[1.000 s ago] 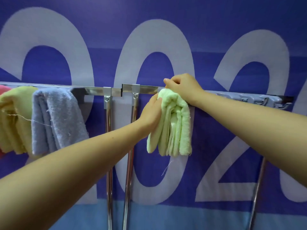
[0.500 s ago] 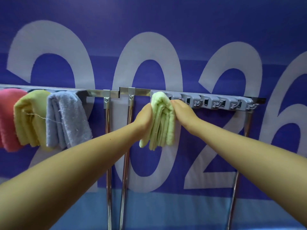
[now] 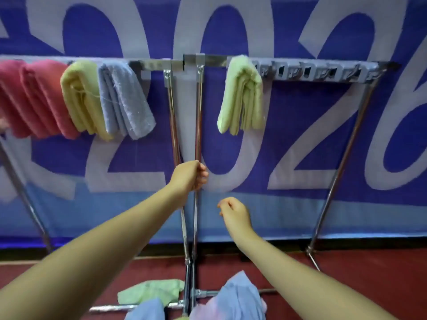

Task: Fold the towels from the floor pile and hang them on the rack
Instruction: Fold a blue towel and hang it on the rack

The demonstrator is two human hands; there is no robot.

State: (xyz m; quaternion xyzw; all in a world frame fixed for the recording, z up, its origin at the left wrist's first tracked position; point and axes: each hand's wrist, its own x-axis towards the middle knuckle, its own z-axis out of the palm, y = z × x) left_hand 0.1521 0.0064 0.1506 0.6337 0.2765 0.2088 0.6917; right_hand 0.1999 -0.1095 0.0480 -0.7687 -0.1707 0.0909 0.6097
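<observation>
A folded light-green towel [image 3: 242, 95] hangs over the metal rack's top bar [image 3: 150, 64], just right of its middle. Nothing touches it. Further left on the bar hang a blue towel [image 3: 124, 100], a yellow towel [image 3: 80, 98] and pink towels [image 3: 34, 98]. My left hand [image 3: 189, 175] is below the bar, in front of the middle upright pole [image 3: 198, 116], fingers loosely curled and holding no towel. My right hand [image 3: 233, 211] is lower, loosely curled and empty. On the floor at the bottom lie a crumpled green towel [image 3: 152, 292] and a pale blue towel [image 3: 238, 296].
A grey strip of clips [image 3: 312, 71] runs along the right half of the bar. A slanted rack leg [image 3: 342, 162] stands at the right and another at the far left. A blue banner with large white digits hangs behind. The floor [image 3: 358, 285] is dark red.
Both hands have let go of the light-green towel and dropped below the bar. The view has tilted down, so the floor pile now shows.
</observation>
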